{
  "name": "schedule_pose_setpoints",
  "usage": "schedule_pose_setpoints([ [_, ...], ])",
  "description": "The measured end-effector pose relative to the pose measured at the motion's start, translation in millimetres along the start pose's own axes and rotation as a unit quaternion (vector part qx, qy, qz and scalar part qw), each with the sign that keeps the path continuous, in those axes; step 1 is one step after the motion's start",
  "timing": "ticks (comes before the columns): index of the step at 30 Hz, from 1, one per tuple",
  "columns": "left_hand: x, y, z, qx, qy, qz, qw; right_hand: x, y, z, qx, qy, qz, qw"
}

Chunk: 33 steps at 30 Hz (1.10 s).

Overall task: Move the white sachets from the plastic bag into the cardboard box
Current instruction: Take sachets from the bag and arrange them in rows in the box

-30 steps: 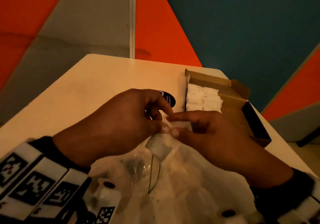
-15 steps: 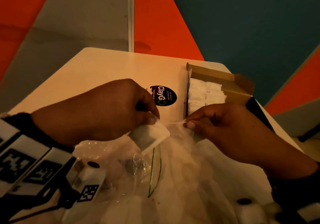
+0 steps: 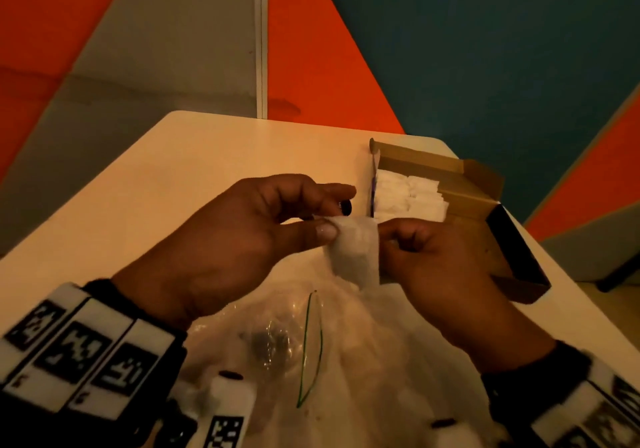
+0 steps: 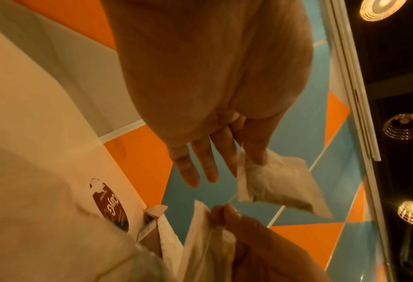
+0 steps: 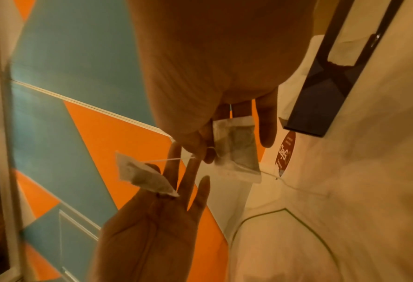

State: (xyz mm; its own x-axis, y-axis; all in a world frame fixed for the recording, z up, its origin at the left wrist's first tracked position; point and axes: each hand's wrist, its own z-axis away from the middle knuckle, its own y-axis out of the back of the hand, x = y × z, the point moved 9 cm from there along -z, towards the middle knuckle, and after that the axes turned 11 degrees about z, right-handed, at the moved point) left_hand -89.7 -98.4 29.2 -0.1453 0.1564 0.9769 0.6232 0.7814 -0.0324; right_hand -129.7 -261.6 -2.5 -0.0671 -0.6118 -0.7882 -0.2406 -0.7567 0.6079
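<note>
Two white sachets joined by a thin thread are held in the air above the plastic bag (image 3: 346, 361). My left hand (image 3: 329, 219) pinches one sachet (image 4: 280, 183) between thumb and forefinger, its other fingers straight. My right hand (image 3: 388, 239) pinches the other sachet (image 5: 237, 150). In the head view the two overlap as one white patch (image 3: 356, 250) between the hands. The open cardboard box (image 3: 460, 184) stands just beyond, at the right, with several white sachets (image 3: 408, 198) packed along its left side.
The pale table (image 3: 173, 177) runs out to the left and far side. A round dark sticker (image 4: 113, 209) lies on it left of the box. The box's dark lid flap (image 3: 519, 250) hangs open near the table's right edge.
The hands pulled apart over the bag with a thread stretched between them, then rose and came close again. The sachets are now higher and nearer the box.
</note>
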Motion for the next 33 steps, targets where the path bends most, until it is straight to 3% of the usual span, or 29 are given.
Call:
schedule_pose_setpoints([
  [5,-2.7,0.0,3.1,0.037,-0.02,0.139,0.989,-7.4,-11.7,7.5,-0.027,0.011,-0.031,0.999],
  [10,5.6,1.9,13.5,0.097,-0.034,0.171,0.98,-5.4,-5.9,14.0,-0.019,0.01,-0.071,0.997],
  [15,8.9,-15.9,23.5,0.129,-0.015,-0.021,0.991,-6.4,-2.4,16.8,-0.008,-0.003,-0.216,0.976],
  [18,10.0,-15.8,25.1,0.172,-0.028,-0.051,0.983,-4.6,-0.4,21.2,0.012,-0.013,-0.256,0.967],
  [26,-5.8,-10.6,26.6,0.222,-0.022,0.092,0.97,-2.9,-2.8,35.6,0.022,-0.041,-0.318,0.947],
  [30,-6.0,-17.2,28.5,0.208,-0.021,0.177,0.962,-11.1,-6.2,44.6,0.01,-0.026,-0.342,0.939],
  [33,0.0,-16.9,31.0,0.204,-0.036,0.17,0.963,-18.2,-7.3,50.7,-0.007,-0.014,-0.329,0.944],
])
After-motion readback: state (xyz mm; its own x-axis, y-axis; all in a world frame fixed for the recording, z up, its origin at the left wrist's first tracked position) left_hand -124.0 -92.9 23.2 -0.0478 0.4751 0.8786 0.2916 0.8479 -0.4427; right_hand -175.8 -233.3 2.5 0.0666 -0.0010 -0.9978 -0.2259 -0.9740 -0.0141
